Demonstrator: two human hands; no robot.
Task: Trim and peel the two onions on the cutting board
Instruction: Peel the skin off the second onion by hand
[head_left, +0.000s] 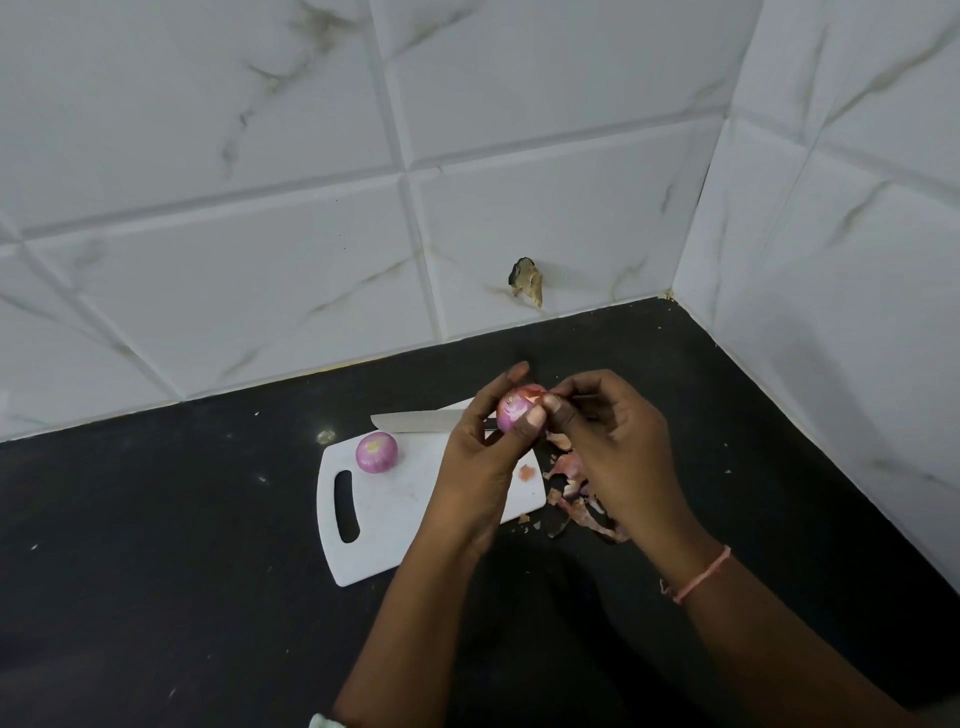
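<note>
Both hands work above the cutting board (395, 519). Left hand (480, 457) cups the second onion (511, 413), fingers closed round it; right hand (608, 436) pinches a flap of dry skin at the onion's top. Peeled onion (376, 452) rests on the board's far left. Skin is thin and brittle, likely tearing; flesh is firm and probably slick, so grip at the trimmed ends.

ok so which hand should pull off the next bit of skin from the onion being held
The right hand. Its fingertips already pinch at the skin on top of the held onion, while the left hand cradles the onion and steadies it above the cutting board. The peel pile also lies on the right.
</note>
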